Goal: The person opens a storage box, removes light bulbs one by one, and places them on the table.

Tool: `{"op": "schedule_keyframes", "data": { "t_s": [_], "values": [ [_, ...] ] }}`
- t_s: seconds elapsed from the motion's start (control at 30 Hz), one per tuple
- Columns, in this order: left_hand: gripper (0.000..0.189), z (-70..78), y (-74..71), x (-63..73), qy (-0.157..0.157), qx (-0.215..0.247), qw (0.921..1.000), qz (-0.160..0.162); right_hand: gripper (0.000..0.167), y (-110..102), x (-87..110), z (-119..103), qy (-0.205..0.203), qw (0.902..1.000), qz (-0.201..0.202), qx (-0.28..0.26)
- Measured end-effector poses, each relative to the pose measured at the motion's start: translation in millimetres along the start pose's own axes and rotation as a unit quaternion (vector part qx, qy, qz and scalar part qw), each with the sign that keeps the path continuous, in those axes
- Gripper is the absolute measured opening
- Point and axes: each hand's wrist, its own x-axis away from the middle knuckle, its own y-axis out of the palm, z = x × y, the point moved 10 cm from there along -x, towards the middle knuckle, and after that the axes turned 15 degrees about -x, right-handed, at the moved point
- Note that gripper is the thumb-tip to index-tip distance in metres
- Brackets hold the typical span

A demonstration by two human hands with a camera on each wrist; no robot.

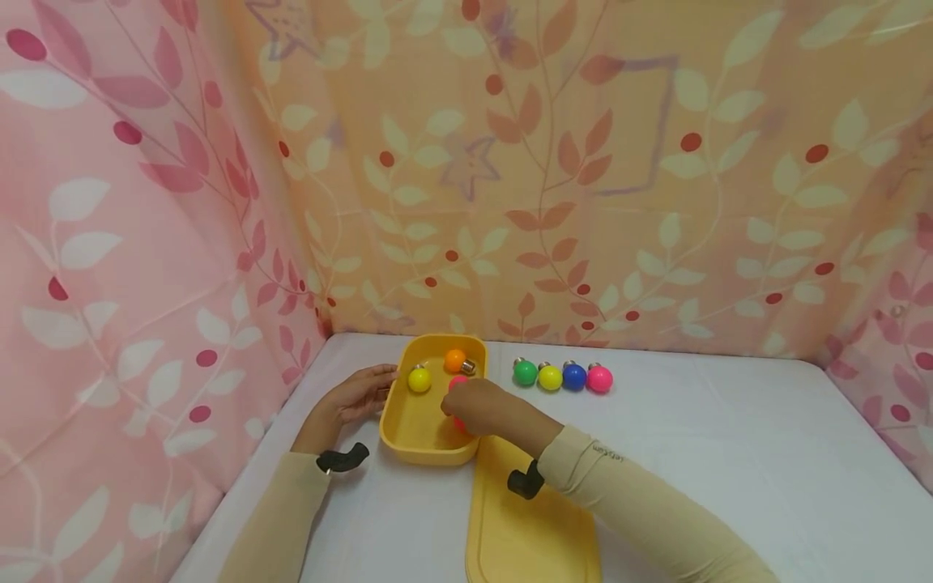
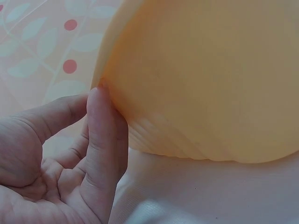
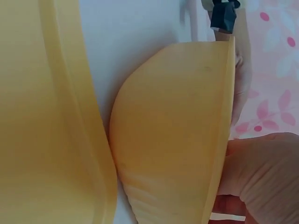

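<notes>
A yellow plastic box stands on the white-covered table. Inside lie a yellow bulb, an orange bulb and a pink bulb. My left hand touches the box's left side, its fingertips at the rim in the left wrist view. Reaching in over the right rim, my right hand has its fingers curled round a red bulb, which it mostly covers. In the right wrist view the box wall hides most of those fingers.
Right of the box, a green bulb, a yellow bulb, a blue bulb and a pink bulb lie in a row. A yellow lid lies flat in front, under the right forearm. Patterned curtains enclose the table.
</notes>
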Motion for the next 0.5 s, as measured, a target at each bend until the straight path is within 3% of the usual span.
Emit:
{"op": "schedule_keyframes", "data": {
  "t_s": [0.23,0.5],
  "values": [
    [0.035,-5.5,-1.4,0.8,-0.018,-0.004,0.9997,0.017,0.019,0,1.6,0,-0.015,0.9985,0.021,0.048],
    [0.037,-2.0,0.2,-0.1,-0.008,-0.010,0.9999,0.005,0.031,-10,6.9,1,-0.021,0.9980,0.056,0.019]
  ]
}}
